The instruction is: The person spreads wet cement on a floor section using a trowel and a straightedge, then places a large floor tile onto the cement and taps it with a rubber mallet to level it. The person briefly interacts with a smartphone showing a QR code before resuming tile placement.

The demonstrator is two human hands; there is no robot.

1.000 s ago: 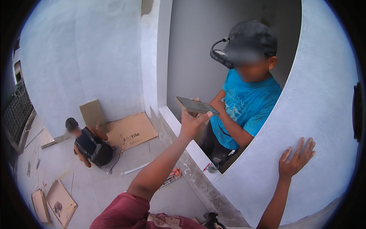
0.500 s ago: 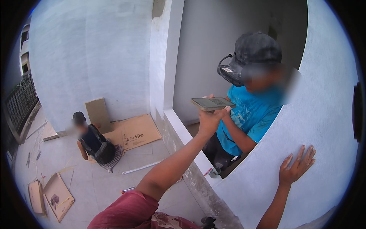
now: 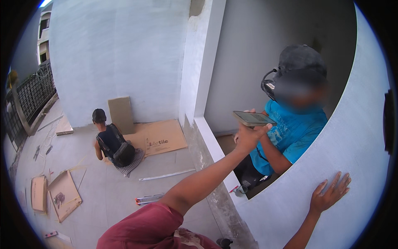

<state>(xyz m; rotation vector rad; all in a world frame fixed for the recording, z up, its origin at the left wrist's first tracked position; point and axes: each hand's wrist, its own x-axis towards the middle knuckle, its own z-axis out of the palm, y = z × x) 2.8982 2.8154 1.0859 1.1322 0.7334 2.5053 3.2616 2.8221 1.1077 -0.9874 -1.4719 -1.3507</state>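
My left hand [image 3: 249, 137] is closed on a smartphone [image 3: 255, 118], held out in the window opening with its screen facing up. Across the sill stands a person in a blue shirt [image 3: 296, 133] with a dark cap, leaning over the phone. That person's fingers show just behind the phone; whether they grip it too, I cannot tell. At the right, my right hand [image 3: 330, 194] rests flat on the pale wall [image 3: 286, 207], fingers spread and nothing in them. Below the phone, a small cup [image 3: 240, 190] sits on the white sill [image 3: 215, 152].
A second person [image 3: 114, 143] sits on the tiled floor at left, beside flat cardboard [image 3: 166, 135] and a leaning tile [image 3: 120, 115]. Open cardboard boxes [image 3: 65, 193], a metal strip [image 3: 167, 174] and a tile cutter-like tool [image 3: 149, 199] lie on the floor. A fence [image 3: 38, 91] stands far left.
My view has swung left, so the scene sits farther right in the picture. The phone stays in my left hand, the right on the wall. The seated person's head has turned away.
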